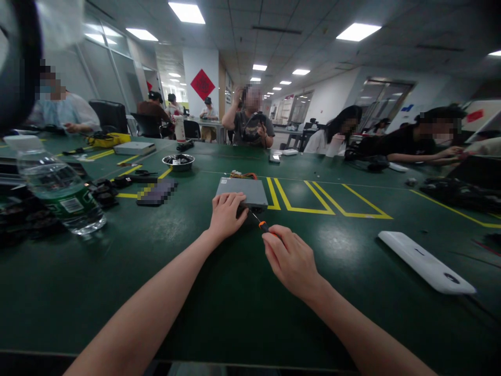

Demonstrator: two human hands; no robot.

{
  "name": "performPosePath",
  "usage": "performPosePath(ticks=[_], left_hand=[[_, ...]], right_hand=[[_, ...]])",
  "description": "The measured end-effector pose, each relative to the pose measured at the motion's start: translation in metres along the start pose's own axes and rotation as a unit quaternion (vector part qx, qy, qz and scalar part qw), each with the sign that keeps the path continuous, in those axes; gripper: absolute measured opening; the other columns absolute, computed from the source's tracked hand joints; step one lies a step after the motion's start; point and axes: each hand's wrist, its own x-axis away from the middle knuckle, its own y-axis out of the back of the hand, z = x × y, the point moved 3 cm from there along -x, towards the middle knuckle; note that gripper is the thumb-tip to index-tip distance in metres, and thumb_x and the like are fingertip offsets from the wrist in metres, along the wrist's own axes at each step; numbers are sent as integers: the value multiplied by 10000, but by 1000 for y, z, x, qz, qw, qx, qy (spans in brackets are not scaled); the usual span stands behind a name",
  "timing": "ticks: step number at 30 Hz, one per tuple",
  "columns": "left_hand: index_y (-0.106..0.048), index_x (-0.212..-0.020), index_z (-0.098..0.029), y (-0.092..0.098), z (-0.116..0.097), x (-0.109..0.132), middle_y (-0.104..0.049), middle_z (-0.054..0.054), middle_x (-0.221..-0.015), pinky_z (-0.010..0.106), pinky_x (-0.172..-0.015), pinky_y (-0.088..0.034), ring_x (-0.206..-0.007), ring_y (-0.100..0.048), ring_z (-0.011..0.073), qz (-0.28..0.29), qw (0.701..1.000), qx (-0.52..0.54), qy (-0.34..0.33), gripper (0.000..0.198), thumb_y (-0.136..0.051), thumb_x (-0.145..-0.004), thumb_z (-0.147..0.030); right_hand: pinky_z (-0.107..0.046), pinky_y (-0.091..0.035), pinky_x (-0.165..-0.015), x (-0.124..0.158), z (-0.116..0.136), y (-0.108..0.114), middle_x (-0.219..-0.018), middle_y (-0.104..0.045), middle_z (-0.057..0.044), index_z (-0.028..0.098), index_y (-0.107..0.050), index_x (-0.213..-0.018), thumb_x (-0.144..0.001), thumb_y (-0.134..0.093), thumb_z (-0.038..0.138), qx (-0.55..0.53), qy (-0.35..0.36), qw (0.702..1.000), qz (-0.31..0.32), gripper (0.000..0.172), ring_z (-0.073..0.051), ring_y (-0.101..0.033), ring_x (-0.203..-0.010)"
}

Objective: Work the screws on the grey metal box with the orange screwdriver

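Note:
A grey metal computer power supply [246,189] lies on the green table, with a bundle of coloured cables [243,175] at its far side. My left hand [229,214] grips its near left corner, fingers over the top and thumb at the front face. In my right hand [291,256] is a screwdriver [263,225] with a black and orange handle. Its thin shaft points up and left to the near face of the power supply, beside my left thumb. Whether the tip sits in a screw is too small to tell.
A water bottle [58,188] stands at the left, near a dark phone [157,191] and a metal bowl [178,162]. On the right lies a white oblong device [426,262] with a cable. Yellow tape [309,210] marks the table. Several people sit around it.

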Motion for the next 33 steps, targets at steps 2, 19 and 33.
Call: performPosePath(ticks=[2, 19, 33], left_hand=[[-513, -1090, -243, 0, 0, 0, -578, 29, -1163, 415, -905, -280, -1079, -454, 234, -2, 1000, 1, 0, 299, -516, -797, -302], [-521, -1089, -251, -1, 2, 1, -565, 29, -1182, 414, -920, -281, -1084, -445, 232, 0, 1000, 8, 3, 296, -503, -796, -293], [-518, -1115, -235, 3, -2, 2, -542, 51, -1235, 416, -966, -276, -1150, -450, 225, -10, 1000, -1, -21, 316, -491, -800, -259]], right_hand=[[-244, -434, -626, 0, -1, -2, -932, -587, -86, 153, -531, -966, -825, -463, 131, 0, -2, 1000, 5, 158, -122, -538, -710], [-317, -428, -692, -5, 25, -10, -1001, -621, -95, 164, -525, -1063, -832, -430, 120, -7, 50, 999, 16, 253, -165, -560, -787], [-260, -465, -640, -16, 9, -8, -933, -597, -97, 142, -506, -966, -826, -439, 125, -38, 47, 998, 2, 156, -155, -572, -784]])
